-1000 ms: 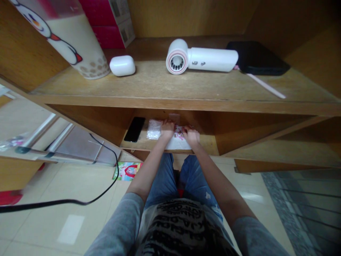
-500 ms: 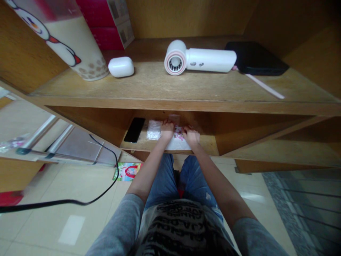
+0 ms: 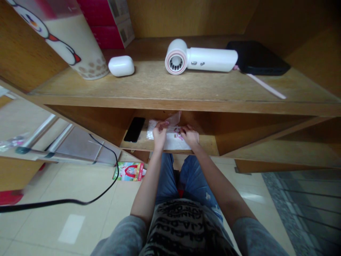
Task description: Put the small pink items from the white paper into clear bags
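Inside the lower compartment, my left hand (image 3: 160, 132) pinches a small clear plastic bag (image 3: 174, 118), which is lifted at a slant toward the back. My right hand (image 3: 190, 136) has its fingers curled down over a white sheet (image 3: 174, 143) with small pink prints or pieces (image 3: 178, 135) on it. Whatever lies under those fingertips is too small to make out. A crinkled clear packet (image 3: 150, 130) is left of my left hand, partly covered by it. Further left lies a black phone (image 3: 134, 129).
On the upper shelf (image 3: 149, 87) stand a milk tea cup (image 3: 87, 46), a white earbud case (image 3: 121, 66), a white handheld fan (image 3: 210, 59) and a black case (image 3: 255, 58). A black cable (image 3: 80, 202) hangs at left. A colourful booklet (image 3: 129, 171) is below the shelf.
My left hand has moved slightly left and turned, raising the clear bag from the back of the compartment. My right hand stays nearly in place on the sheet.
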A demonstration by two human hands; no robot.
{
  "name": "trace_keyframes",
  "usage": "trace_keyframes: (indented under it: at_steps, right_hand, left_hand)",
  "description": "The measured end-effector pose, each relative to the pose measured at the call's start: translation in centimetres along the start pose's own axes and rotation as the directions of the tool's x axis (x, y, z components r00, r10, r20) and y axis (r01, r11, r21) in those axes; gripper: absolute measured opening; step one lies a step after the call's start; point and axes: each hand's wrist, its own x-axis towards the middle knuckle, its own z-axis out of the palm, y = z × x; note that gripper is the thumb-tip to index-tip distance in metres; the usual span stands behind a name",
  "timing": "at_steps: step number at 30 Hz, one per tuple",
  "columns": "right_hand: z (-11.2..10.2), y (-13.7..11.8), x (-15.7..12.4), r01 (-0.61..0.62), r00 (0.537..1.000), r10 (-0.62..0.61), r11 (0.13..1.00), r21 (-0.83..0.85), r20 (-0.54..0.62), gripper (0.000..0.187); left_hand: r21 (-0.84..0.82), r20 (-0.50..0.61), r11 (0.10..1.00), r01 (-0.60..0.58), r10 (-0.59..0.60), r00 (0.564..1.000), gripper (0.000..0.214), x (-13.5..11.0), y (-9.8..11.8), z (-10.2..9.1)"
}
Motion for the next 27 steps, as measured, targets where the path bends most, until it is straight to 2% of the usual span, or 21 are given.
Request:
trace_keyframes:
  at_steps: [4,9,14,17,20,23,25,27]
  right_hand:
    - [0.1,0.1,0.0,0.017,1.0,-0.016,1.0,0.023,-0.025,0.033]
    - [0.1,0.4,0.0,0.017,0.994,-0.004,0.992,0.129,-0.106,0.033]
    - [0.3,1.2,0.2,-0.068,0.971,0.146,0.927,0.368,-0.189,0.033]
    - [0.3,1.7,0.7,-0.125,0.931,0.3,0.8,0.587,-0.21,0.036]
    - [0.0,1.9,1.4,-0.114,0.911,0.383,0.584,0.804,-0.149,0.038]
    - [-0.9,1.9,1.7,-0.159,0.953,0.302,0.382,0.911,0.04,0.038]
    - [-1.6,1.8,1.5,-0.237,0.962,0.21,0.316,0.919,0.176,0.039]
    - [-2.3,1.6,1.1,-0.294,0.954,0.153,0.295,0.909,0.259,0.039]
  left_hand:
    - [-0.237,-0.077,0.963,0.13,-0.152,0.985,0.013,-1.0,-0.5,-0.4]
    - [-0.361,-0.067,0.889,0.282,-0.326,0.943,0.017,-1.8,-0.3,-1.1]
    - [-0.422,-0.001,0.841,0.337,-0.373,0.928,0.017,-2.1,-0.1,-1.6]
    - [-0.405,0.052,0.846,0.346,-0.357,0.933,0.016,-2.2,-0.2,-1.4]
    - [-0.391,0.076,0.856,0.338,-0.335,0.939,0.016,-2.3,-0.5,-1.1]
    - [-0.376,0.083,0.863,0.337,-0.331,0.94,0.017,-2.3,-0.8,-1.0]
    - [-0.353,0.087,0.872,0.339,-0.33,0.94,0.017,-2.2,-0.9,-0.9]
    - [-0.331,0.083,0.881,0.338,-0.329,0.941,0.018,-2.1,-0.9,-0.9]
